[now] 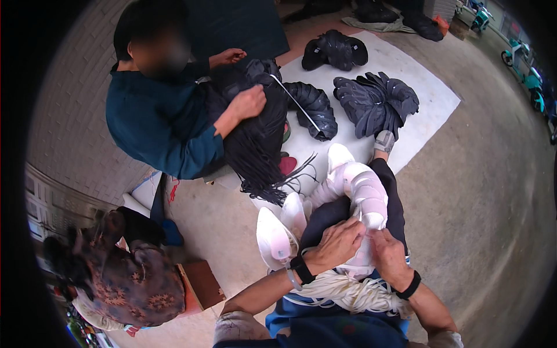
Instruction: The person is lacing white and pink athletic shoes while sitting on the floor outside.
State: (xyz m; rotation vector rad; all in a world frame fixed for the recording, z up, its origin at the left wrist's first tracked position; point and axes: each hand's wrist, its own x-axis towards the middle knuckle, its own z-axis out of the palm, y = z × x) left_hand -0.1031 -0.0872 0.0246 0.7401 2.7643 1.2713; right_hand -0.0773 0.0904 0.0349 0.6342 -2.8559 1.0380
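Over my lap, my left hand (336,240) and my right hand (390,258) meet with bent fingers at a white and pale pink shoe upper (361,260). Both hands pinch its edge; any lace end between the fingertips is too small to make out. Just beyond them, a curved stack of nested pale pink shoe uppers (366,188) rests along my legs. A bundle of off-white shoelaces (348,294) lies across my lap, below my wrists. Left of my left hand stand more white uppers (272,235).
At the left, a co-worker (162,122) in dark teal handles black uppers, with black laces (255,168) hanging down. Piles of black uppers (376,101) lie on a white sheet (426,101). Another person (136,278) sits at lower left by a brown box (200,284). Scooters (525,75) stand far right.
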